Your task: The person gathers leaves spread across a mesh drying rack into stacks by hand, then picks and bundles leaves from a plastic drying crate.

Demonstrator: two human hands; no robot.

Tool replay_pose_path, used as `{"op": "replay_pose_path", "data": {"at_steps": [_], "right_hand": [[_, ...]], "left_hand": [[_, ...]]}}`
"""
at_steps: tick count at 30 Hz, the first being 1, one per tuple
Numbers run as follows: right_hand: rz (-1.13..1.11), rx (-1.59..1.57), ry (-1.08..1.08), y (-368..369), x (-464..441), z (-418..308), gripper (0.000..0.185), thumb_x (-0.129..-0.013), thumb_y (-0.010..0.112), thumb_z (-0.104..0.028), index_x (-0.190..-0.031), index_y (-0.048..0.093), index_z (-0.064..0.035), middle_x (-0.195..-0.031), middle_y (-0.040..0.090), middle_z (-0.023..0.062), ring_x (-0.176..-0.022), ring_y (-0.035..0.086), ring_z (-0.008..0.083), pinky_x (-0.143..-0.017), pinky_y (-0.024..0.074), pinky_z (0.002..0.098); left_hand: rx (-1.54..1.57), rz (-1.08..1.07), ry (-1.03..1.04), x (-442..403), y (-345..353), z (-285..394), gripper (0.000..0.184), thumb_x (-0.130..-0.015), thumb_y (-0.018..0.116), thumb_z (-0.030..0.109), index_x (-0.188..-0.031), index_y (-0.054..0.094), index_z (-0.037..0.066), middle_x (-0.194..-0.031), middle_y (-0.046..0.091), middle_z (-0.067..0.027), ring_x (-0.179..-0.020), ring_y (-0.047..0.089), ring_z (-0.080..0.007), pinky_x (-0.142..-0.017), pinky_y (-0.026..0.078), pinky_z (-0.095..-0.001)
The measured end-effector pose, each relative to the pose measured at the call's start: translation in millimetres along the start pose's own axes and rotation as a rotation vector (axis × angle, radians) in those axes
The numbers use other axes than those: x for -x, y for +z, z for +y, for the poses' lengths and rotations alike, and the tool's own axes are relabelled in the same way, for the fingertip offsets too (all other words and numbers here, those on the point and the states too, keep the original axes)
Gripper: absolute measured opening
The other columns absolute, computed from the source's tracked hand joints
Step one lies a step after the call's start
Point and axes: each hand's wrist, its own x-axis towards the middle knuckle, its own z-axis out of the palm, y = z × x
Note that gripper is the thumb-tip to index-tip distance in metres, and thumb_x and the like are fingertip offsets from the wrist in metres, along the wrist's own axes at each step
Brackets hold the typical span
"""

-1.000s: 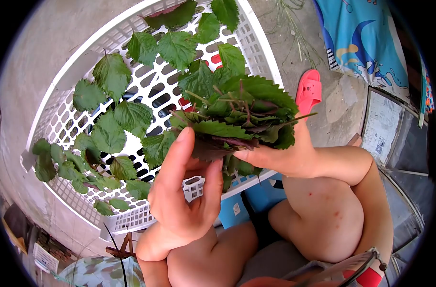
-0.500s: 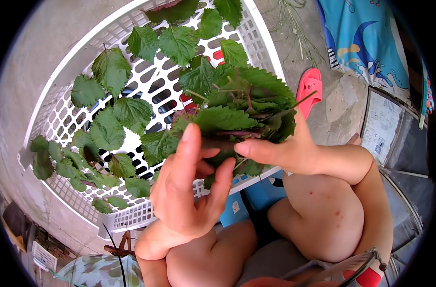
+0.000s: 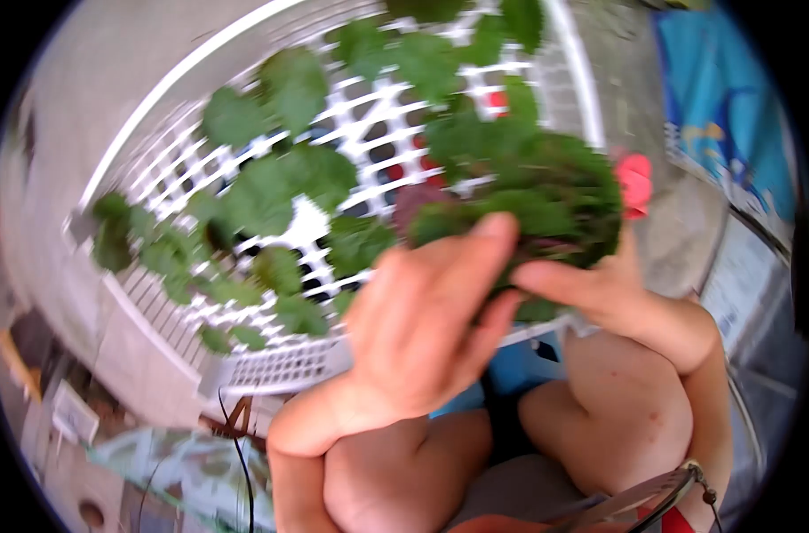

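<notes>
A thick stack of green, serrated perilla leaves point(image 3: 546, 204), purple in places, is held over the right side of a white plastic basket point(image 3: 178, 84). My right hand point(image 3: 591, 289) is closed around the stack from the right, with its thumb across the near side. My left hand point(image 3: 422, 324) is against the near left side of the stack, fingers curled and index finger raised along the leaves. Motion blur and the leaves hide some of its fingertips. Loose perilla leaves point(image 3: 267, 191) lie spread over the basket's slotted bottom.
A pink slipper point(image 3: 634, 185) lies on the concrete floor right of the basket. Farther right hangs a blue patterned cloth point(image 3: 724, 115). Below the basket's near edge, something blue point(image 3: 524, 360) shows between my knees. A leaf-patterned fabric point(image 3: 187, 462) is at lower left.
The view has shifted, so the basket and hands appear farther right, and it is now blurred. My left hand has closed in on the stack and turned its back more toward me.
</notes>
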Motion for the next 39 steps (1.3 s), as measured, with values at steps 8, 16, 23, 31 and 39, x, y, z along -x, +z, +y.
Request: {"op": "replay_pose_path", "data": {"at_steps": [8, 16, 23, 31, 39], "right_hand": [[0.209, 0.097, 0.076, -27.0, 13.3, 15.5, 0.057, -0.075, 0.07, -0.004, -0.128, 0.049, 0.0015, -0.116, 0.06, 0.0096, -0.093, 0.061, 0.0175, -0.075, 0.0495, 0.0274], [0.278, -0.002, 0.054, -42.9, 16.6, 27.7, 0.052, -0.078, 0.066, 0.001, -0.127, 0.048, 0.0038, -0.119, 0.06, 0.012, -0.106, 0.058, 0.0208, -0.093, 0.045, 0.0336], [0.255, -0.04, 0.023, -38.2, 13.8, 24.3, 0.051, -0.079, 0.066, 0.001, -0.127, 0.049, 0.0037, -0.119, 0.06, 0.0113, -0.106, 0.058, 0.0208, -0.094, 0.0439, 0.0338], [0.209, -0.004, 0.005, -38.5, 12.9, 26.1, 0.056, -0.079, 0.067, -0.001, -0.131, 0.045, 0.0025, -0.123, 0.057, 0.0113, -0.11, 0.056, 0.0205, -0.097, 0.0419, 0.0338], [0.203, 0.004, 0.012, -41.3, 13.3, 24.6, 0.056, -0.078, 0.066, 0.0, -0.131, 0.045, 0.0024, -0.124, 0.057, 0.0112, -0.111, 0.056, 0.02, -0.098, 0.0418, 0.0334]], "left_hand": [[-0.15, 0.243, -0.079, 4.2, -54.8, -36.1, 0.05, -0.071, 0.07, -0.006, -0.119, 0.057, -0.001, -0.102, 0.063, -0.0118, -0.069, 0.057, -0.0108, -0.06, 0.048, -0.022], [-0.776, 0.407, -0.715, 31.8, -154.6, -121.1, 0.028, -0.084, 0.067, 0.015, -0.107, 0.066, -0.001, -0.095, 0.067, -0.0154, -0.077, 0.067, -0.0233, -0.065, 0.053, -0.0345], [-1.053, 0.393, -0.773, 35.8, -187.3, -169.2, 0.035, -0.082, 0.067, 0.028, -0.105, 0.069, 0.002, -0.099, 0.067, -0.0158, -0.087, 0.066, -0.0301, -0.078, 0.051, -0.0387], [-1.14, 0.331, -0.813, 19.3, -176.8, -175.8, 0.03, -0.077, 0.069, 0.029, -0.098, 0.072, 0.007, -0.099, 0.068, -0.0126, -0.09, 0.066, -0.0317, -0.08, 0.052, -0.0413], [-1.16, 0.373, -0.759, 22.1, -178.8, -183.8, 0.025, -0.078, 0.067, 0.028, -0.094, 0.074, 0.01, -0.093, 0.071, -0.0088, -0.083, 0.068, -0.0278, -0.077, 0.052, -0.0388]]}}
